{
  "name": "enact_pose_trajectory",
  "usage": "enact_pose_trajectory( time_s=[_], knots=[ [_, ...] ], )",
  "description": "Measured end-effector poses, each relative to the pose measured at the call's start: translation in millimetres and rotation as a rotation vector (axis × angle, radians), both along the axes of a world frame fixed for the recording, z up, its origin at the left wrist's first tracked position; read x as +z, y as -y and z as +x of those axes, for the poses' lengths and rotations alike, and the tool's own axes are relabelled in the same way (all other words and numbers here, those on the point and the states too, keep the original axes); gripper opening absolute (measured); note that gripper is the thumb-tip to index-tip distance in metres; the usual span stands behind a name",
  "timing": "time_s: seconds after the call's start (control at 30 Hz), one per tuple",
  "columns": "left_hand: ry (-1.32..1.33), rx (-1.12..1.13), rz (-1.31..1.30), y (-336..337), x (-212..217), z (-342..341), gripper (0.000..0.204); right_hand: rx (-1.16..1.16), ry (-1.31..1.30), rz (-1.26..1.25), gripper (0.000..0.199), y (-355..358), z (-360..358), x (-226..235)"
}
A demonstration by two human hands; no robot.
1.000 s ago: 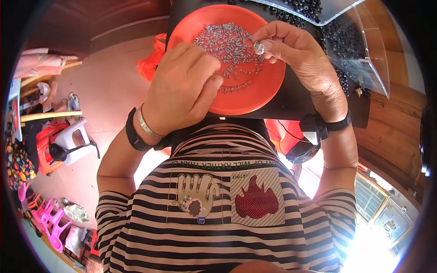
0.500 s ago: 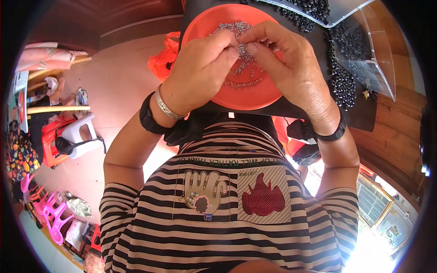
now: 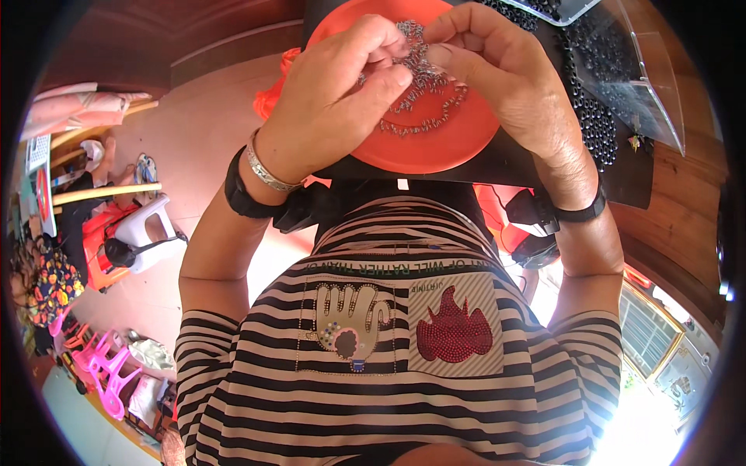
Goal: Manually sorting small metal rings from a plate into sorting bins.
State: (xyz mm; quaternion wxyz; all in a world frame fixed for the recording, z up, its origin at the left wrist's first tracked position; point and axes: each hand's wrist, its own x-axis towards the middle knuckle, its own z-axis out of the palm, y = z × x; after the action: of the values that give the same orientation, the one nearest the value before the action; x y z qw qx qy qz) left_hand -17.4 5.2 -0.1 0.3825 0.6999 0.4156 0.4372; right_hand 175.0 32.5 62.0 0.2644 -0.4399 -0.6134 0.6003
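While only the head view is available, both hands are being seen at the top of it, raised over an orange plate (image 3: 435, 147) that is resting on a black tray (image 3: 497, 167). A short silver bead chain (image 3: 412, 54) is being pinched between the two hands: the left hand (image 3: 334, 101) is closed on its lower end, thumb against forefinger, and the right hand (image 3: 505, 78) is closed on its upper end, so both grips are being kept shut on the chain. The chain is being held just above the plate, touching only the fingers as far as can be told. Its long axis is running roughly from upper middle down toward the left thumb, slightly slanted; which end leads cannot be told. More loose silver chain pieces (image 3: 423, 116) are lying on the plate beneath. Black beads (image 3: 590, 116) are heaped on the tray to the right, beside a clear plastic sheet (image 3: 637, 70).

For the step to be done well, the pinch is best being kept on the fingertips, close to the joint being worked, with the hands over the plate so dropped pieces are caught.
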Motion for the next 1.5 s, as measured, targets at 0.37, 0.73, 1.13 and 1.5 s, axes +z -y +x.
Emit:
enact_pose_trajectory(
  time_s=[0.37,0.73,1.13,1.5],
  knots=[
    [-0.007,-0.054,0.126,9,31,0,0.006,0.151,-0.066,-0.027,0.017,1,-6,-3],
    [0.027,0.113,0.394,11,30,9,0.004,0.067,-0.09,-0.027,0.026,11,-13,-2],
    [-0.013,0.089,0.26,0,-9,3,0.012,-0.072,0.066,0.091,0.037,10,3,-20],
    [-0.033,0.094,0.43,0,-5,5,0.006,0.033,0.056,0.209,0.032,17,-6,-26]
  ],
)
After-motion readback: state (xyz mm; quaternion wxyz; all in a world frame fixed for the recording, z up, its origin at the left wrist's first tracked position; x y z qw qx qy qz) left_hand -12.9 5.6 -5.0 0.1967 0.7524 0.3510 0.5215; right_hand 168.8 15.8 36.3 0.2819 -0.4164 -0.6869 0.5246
